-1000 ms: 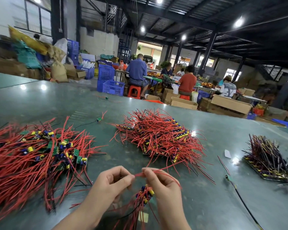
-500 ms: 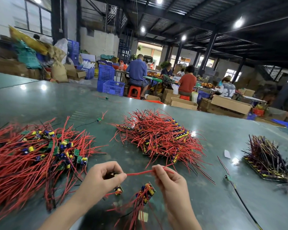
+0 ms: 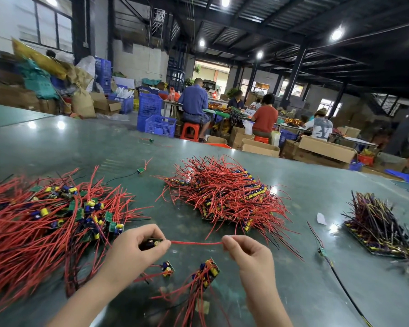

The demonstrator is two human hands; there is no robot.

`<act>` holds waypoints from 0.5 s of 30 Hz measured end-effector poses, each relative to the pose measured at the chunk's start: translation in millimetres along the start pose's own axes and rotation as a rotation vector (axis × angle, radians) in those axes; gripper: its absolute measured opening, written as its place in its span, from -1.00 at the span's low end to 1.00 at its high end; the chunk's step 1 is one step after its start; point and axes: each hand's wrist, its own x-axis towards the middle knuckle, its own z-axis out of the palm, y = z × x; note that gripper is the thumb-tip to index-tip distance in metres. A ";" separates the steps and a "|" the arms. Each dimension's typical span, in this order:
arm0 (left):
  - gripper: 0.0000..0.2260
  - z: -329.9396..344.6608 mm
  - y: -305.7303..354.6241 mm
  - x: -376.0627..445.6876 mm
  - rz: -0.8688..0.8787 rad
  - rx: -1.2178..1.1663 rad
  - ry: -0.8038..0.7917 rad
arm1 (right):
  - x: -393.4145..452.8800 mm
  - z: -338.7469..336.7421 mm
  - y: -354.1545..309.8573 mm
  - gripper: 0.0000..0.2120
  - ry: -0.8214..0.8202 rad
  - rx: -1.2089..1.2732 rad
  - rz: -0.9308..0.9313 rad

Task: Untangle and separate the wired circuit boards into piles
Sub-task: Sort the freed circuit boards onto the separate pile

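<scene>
Left hand (image 3: 139,250) pinches one small circuit board (image 3: 151,243), fingers curled round it. Right hand (image 3: 248,253) pinches the far end of its red wire (image 3: 196,243), drawn taut between both grips, likely to straighten it and free it from the rest. Tangled heap (image 3: 45,223) lies at frame left on the worktop (image 3: 305,190); sorted pile (image 3: 224,194) sits centre, kept apart.
</scene>
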 end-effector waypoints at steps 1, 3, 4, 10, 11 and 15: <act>-0.79 -0.1 -1.5 -0.4 0.017 0.082 0.022 | 0.4 0.2 1.1 -0.80 0.014 -0.101 -0.038; -0.80 -1.6 -2.1 -1.5 0.098 0.323 0.077 | 0.3 2.5 3.8 -0.81 0.023 -0.293 -0.096; -0.80 -3.1 -1.1 -2.2 0.142 0.414 0.096 | -0.1 3.9 5.1 -0.82 0.018 -0.346 -0.106; -0.70 -7.9 -6.3 -0.1 0.251 0.436 0.126 | 2.7 2.6 8.2 -0.80 0.012 -0.102 0.044; -0.71 -7.9 -7.0 -0.2 0.276 0.448 0.135 | 2.1 2.6 7.0 -0.79 -0.018 0.078 0.145; -0.77 -6.0 -7.7 -0.6 0.360 0.540 0.177 | 2.4 2.6 9.9 -0.76 -0.026 0.222 0.259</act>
